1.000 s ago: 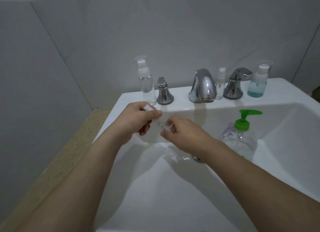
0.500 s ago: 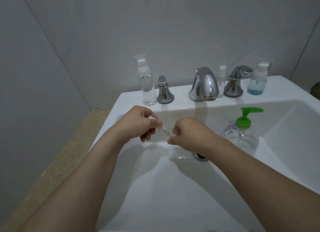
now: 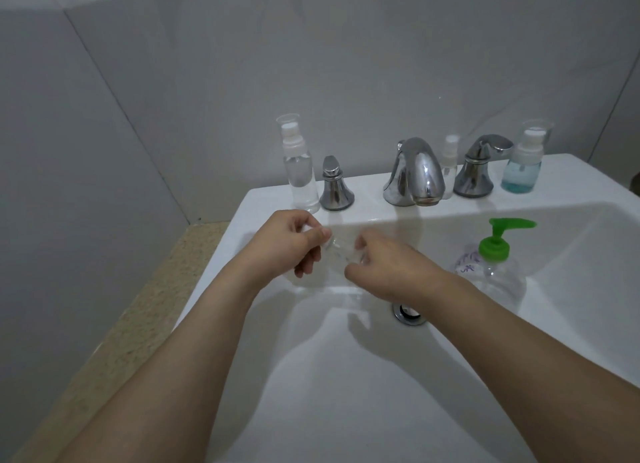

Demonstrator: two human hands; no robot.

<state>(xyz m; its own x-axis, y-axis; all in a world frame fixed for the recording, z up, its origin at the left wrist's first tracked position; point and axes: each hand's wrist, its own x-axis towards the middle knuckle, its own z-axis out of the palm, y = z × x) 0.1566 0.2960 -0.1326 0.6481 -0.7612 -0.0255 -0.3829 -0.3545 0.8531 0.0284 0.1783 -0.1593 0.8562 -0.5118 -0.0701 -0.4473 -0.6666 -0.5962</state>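
One small transparent bottle [image 3: 341,253], held sideways, was pinched at its ends by the left hand [image 3: 287,246] and the right hand [image 3: 391,270] over the sink [image 3: 346,393], at 10 o'clock from the drain [image 3: 408,313]. Blue liquid was seen in the pump bottle [image 3: 522,177] at 2 o'clock.

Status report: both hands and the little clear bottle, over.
Left grip, right grip: each pinches one end of small clear bottle. Held over sink. Green pump bottle apart.
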